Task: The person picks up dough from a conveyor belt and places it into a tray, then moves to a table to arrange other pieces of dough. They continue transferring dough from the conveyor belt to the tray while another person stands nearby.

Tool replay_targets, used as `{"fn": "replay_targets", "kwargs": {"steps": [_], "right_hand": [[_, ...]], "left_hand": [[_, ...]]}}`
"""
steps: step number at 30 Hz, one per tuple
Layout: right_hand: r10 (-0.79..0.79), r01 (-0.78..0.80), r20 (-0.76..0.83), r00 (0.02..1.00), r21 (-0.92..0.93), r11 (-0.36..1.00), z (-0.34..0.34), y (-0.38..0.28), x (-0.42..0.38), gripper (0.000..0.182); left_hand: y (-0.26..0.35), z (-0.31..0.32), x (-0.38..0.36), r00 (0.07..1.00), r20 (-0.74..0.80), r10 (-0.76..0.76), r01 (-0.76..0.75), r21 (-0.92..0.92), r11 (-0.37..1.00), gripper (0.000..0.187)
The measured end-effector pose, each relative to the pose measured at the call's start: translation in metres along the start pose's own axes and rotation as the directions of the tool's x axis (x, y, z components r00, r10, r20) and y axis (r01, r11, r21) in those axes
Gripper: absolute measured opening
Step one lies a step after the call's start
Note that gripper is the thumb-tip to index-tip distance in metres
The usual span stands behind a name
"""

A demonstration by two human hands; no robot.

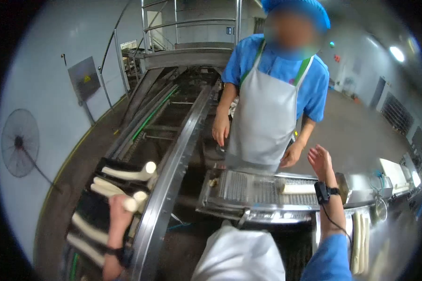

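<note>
My left hand (120, 216) is at the black trays of the conveyor on the left, its fingers round a pale dough roll (130, 204) whose round end faces up. Other pale rolls (90, 228) lie in the trays around it. My right hand (320, 161) is raised, empty, with its fingers apart, above the far edge of the perforated metal belt (253, 187). Below it, one pale roll (297, 189) lies on that belt, close to my right wrist.
A co-worker in a white apron (265, 110) stands across the belt, both hands low. A metal rail (166, 192) runs beside the trays. Several long rolls (358, 243) lie at the lower right. A fan (21, 140) stands at the left wall.
</note>
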State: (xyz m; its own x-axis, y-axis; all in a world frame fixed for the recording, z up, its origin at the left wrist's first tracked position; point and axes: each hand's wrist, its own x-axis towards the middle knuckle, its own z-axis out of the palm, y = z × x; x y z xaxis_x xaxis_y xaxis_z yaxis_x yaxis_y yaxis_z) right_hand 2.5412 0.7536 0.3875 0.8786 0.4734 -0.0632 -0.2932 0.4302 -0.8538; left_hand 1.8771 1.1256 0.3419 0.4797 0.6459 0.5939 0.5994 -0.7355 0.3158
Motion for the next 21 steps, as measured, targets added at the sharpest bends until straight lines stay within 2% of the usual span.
{"fn": "replay_targets", "kwargs": {"steps": [1,2,3,4,5,6,7,8,9,10,12,13,14,16,17,18,19,20,21], "right_hand": [[0.064,-0.065,-0.010,0.998,-0.059,0.996,-0.025,0.005,0.000,0.026],[0.065,-0.066,-0.012,0.998,-0.060,0.996,-0.028,0.009,-0.009,0.026],[0.071,-0.089,-0.090,0.993,-0.211,0.973,-0.028,0.018,-0.023,0.026],[0.060,-0.113,-0.159,0.985,-0.352,0.929,-0.019,0.026,-0.033,0.027],[0.052,-0.117,-0.141,0.989,-0.503,0.857,-0.014,0.039,-0.037,0.024],[0.044,-0.110,-0.119,0.992,-0.633,0.766,-0.011,0.053,-0.037,0.022],[0.102,-0.083,-0.019,0.995,-0.732,0.676,-0.014,0.070,-0.034,0.026],[-0.029,0.154,0.158,0.987,-0.874,0.462,-0.020,0.097,-0.027,0.037],[-0.020,0.239,0.242,0.970,-0.940,0.242,-0.020,0.111,-0.035,0.043],[-0.005,0.333,0.333,0.943,-0.943,0.009,-0.009,0.120,-0.038,0.050],[0.184,0.302,0.270,0.945,-0.938,-0.173,0.008,0.146,-0.042,0.058],[0.303,0.332,0.217,0.928,-0.851,-0.406,0.022,0.161,-0.046,0.055],[0.179,0.331,0.279,0.944,-0.805,-0.492,0.050,0.163,-0.075,0.048],[0.140,0.364,0.338,0.931,-0.816,-0.450,0.052,0.178,-0.073,0.045],[0.148,0.364,0.334,0.931,-0.811,-0.459,0.050,0.179,-0.074,0.045],[0.163,0.391,0.357,0.920,-0.786,-0.479,0.048,0.178,-0.075,0.044],[0.169,0.422,0.391,0.904,-0.761,-0.493,0.051,0.176,-0.072,0.044],[0.162,0.430,0.405,0.900,-0.758,-0.490,0.049,0.171,-0.070,0.044],[0.037,0.368,0.367,0.930,-0.922,-0.122,0.036,0.159,-0.070,0.043]], "left_hand": [[-0.001,-0.024,0.023,0.831,0.369,-0.416,0.496,-0.155,0.854,0.033],[-0.041,-0.018,0.025,0.680,0.166,-0.714,0.721,-0.330,0.610,0.036],[0.015,-0.074,0.028,0.743,0.182,-0.644,0.444,-0.855,0.270,0.031],[-0.010,-0.092,0.029,0.755,0.036,-0.655,0.269,-0.928,0.259,0.032],[0.066,-0.130,0.041,0.552,-0.150,-0.820,0.275,-0.896,0.349,0.035],[-0.058,-0.125,0.020,0.612,-0.354,-0.708,0.038,-0.880,0.473,0.039],[-0.038,-0.142,0.012,0.656,-0.536,-0.532,0.120,-0.622,0.774,0.041],[-0.018,-0.151,0.003,0.557,-0.524,-0.644,-0.026,-0.786,0.618,0.042],[-0.011,-0.152,-0.019,0.603,-0.606,-0.518,0.221,-0.497,0.839,0.044],[-0.013,-0.149,-0.051,0.672,-0.636,-0.379,0.402,-0.116,0.908,0.048],[-0.062,-0.135,-0.128,0.894,-0.419,-0.158,0.257,0.192,0.947,0.049],[-0.043,-0.132,-0.133,0.908,-0.044,-0.418,0.420,0.064,0.905,0.047],[-0.010,-0.128,-0.152,0.729,0.360,-0.583,0.620,0.015,0.785,0.046],[0.015,-0.117,-0.147,0.856,0.055,-0.514,0.497,0.185,0.848,0.043],[0.000,-0.112,-0.145,0.873,-0.026,-0.488,0.488,-0.002,0.873,0.047],[-0.014,-0.113,-0.146,0.825,-0.005,-0.566,0.566,0.008,0.825,0.057],[0.003,-0.117,-0.135,0.678,0.076,-0.731,0.728,-0.206,0.654,0.061],[0.018,-0.122,-0.124,0.518,0.187,-0.835,0.819,-0.392,0.420,0.066],[-0.009,-0.111,-0.144,0.473,0.188,-0.861,0.820,-0.452,0.351,0.070]]}}
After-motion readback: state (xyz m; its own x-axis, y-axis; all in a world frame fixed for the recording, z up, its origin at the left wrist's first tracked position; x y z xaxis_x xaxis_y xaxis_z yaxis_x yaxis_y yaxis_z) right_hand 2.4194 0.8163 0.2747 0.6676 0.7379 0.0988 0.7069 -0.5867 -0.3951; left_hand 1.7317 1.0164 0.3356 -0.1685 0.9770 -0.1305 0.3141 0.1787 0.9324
